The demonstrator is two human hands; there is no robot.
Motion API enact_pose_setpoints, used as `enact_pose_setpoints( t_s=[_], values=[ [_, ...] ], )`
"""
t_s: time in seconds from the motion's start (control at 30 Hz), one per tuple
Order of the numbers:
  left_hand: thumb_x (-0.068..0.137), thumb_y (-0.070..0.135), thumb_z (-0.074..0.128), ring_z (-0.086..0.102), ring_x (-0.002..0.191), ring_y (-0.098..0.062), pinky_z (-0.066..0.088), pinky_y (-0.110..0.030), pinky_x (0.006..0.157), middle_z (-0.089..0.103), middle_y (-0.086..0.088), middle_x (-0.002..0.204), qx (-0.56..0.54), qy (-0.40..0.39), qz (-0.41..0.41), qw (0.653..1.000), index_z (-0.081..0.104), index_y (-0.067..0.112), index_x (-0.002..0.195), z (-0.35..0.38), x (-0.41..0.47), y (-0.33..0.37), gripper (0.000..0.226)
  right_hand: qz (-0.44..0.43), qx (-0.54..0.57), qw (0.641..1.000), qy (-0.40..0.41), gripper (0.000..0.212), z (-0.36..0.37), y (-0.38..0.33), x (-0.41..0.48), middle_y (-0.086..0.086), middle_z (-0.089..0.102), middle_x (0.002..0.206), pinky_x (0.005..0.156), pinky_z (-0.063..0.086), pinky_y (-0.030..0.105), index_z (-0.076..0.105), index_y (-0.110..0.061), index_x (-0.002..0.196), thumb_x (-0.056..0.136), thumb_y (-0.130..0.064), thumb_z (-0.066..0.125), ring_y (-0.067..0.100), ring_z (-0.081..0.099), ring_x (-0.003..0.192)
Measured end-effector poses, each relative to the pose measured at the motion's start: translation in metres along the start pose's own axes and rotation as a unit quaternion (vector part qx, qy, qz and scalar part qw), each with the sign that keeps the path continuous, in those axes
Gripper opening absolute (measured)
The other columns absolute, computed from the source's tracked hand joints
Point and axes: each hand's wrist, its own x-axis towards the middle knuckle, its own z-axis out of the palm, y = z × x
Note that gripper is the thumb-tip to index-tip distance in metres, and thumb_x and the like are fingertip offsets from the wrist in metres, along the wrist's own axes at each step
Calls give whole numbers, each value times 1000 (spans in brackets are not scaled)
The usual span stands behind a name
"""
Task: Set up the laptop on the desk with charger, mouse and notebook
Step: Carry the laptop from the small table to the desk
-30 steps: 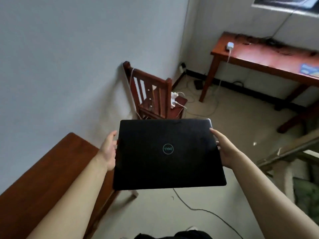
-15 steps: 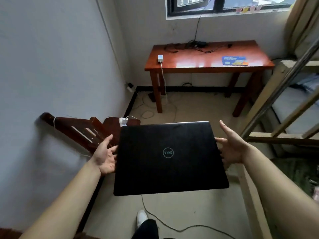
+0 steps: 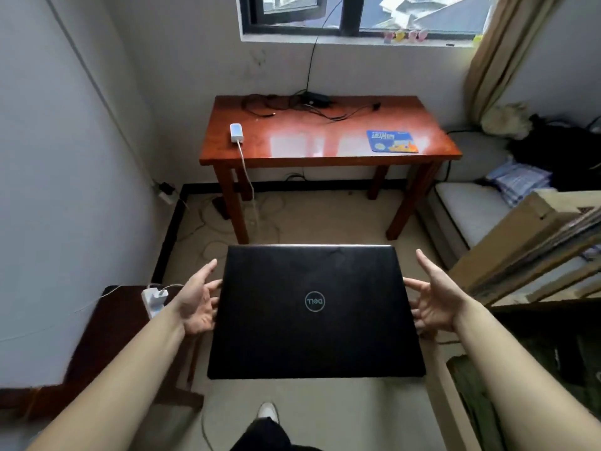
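A closed black laptop point(image 3: 312, 314) with a round logo on its lid is held flat in front of me, above the floor. My left hand point(image 3: 198, 301) grips its left edge with fingers under it, and my right hand point(image 3: 432, 301) grips its right edge the same way. Ahead, under the window, stands a reddish wooden desk point(image 3: 325, 148). On it lie a black charger brick with tangled cables point(image 3: 317, 100) at the back, a white adapter point(image 3: 236, 132) at the left with its cord hanging down, and a blue mouse pad point(image 3: 392, 141) at the right.
A dark wooden chair point(image 3: 117, 323) with a white power strip point(image 3: 153, 299) stands at my left by the wall. A bed frame and mattress point(image 3: 471, 209) with clothes fill the right side. Cables lie on the floor point(image 3: 292, 222) beneath the desk. My foot point(image 3: 268, 413) shows below.
The view has swung from the left wall and chair round to face the desk squarely. The laptop stays held in both hands, now closer to the desk.
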Motion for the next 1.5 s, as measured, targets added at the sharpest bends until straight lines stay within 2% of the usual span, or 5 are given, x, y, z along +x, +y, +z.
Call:
enact_pose_setpoints(
  t_s=[0.07, 0.3, 0.5, 1.1, 1.5],
  values=[
    [82, 77, 48, 59, 115, -31, 47, -45, 100, 63, -13, 127, 25, -9, -9, 1000, 53, 26, 138, 4, 27, 40, 76, -3, 10, 1000, 13, 96, 4, -25, 16, 22, 71, 119, 99, 48, 62, 62, -24, 129, 61, -91, 60, 44, 69, 107],
    [82, 83, 37, 66, 97, -31, 54, -47, 78, 66, -11, 115, 98, -39, -54, 993, 57, 32, 133, 39, 110, 140, 75, -22, 67, 995, 69, 98, -7, -98, 74, 12, 75, 113, 89, 53, 62, 65, -24, 128, 59, -93, 60, 38, 74, 97],
    [79, 83, 42, 73, 85, -31, 57, -47, 67, 73, -10, 105, 98, -48, -66, 992, 62, 25, 130, 91, 201, 227, 80, -2, 76, 996, 48, 105, -44, -194, 162, 13, 63, 133, 90, 51, 65, 57, -32, 134, 53, -98, 56, 42, 63, 117],
    [85, 72, 38, 60, 102, -37, 49, -52, 82, 66, -13, 103, 23, 62, -31, 997, 60, 22, 129, 194, 370, 460, 70, -44, -6, 999, 28, 80, -44, -509, 337, 10, 68, 116, 73, 51, 40, 74, -22, 114, 77, -87, 47, 31, 62, 107],
    [71, 70, 48, 45, 71, -23, 34, -31, 63, 53, -6, 90, 87, 105, -90, 987, 61, 21, 102, 187, 548, 616, 59, 19, -1, 995, 99, 72, 17, -652, 492, 10, 73, 99, 65, 53, 34, 73, -22, 103, 75, -85, 55, 32, 68, 91]
  ],
)
